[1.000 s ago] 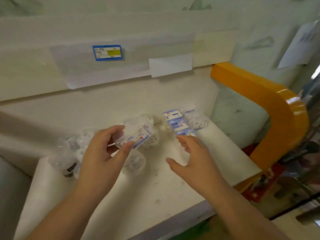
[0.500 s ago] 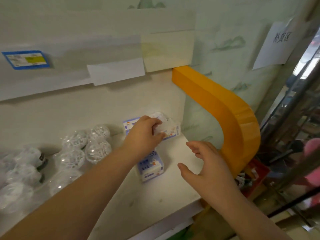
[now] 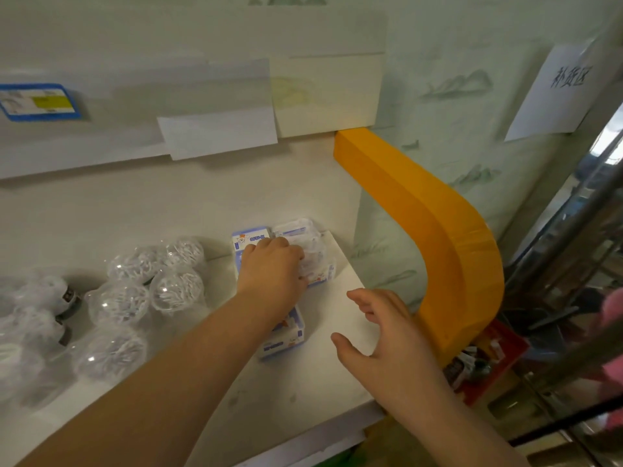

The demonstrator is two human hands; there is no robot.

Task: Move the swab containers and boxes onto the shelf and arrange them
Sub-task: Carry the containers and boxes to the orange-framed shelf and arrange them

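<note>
progress: most stock looks already on the shelf, so prob late stage, arranging rather than moving. can't see any source pile in view, so can't confirm nothing's left to bring.

left hand grip is closed over a clear-wrapped swab box at the back right corner, fingers curled on top of it, box sitting on the shelf beside a blue-white box that stands against the back wall. another blue-white box lies nearer the front edge, partly under the left forearm, apart from the back pair, so likely needs lining up.

right hand grip is open, fingers loose, holding nothing, hovering over the shelf's right end near the orange bracket.

containers: clear round tubs clustered on the left, approx 6+ in view, packed w/ white cotton swabs, lids on as far as i can tell. spacing loose, rows uneven. far-left ones blurred, contents unclear.
</note>
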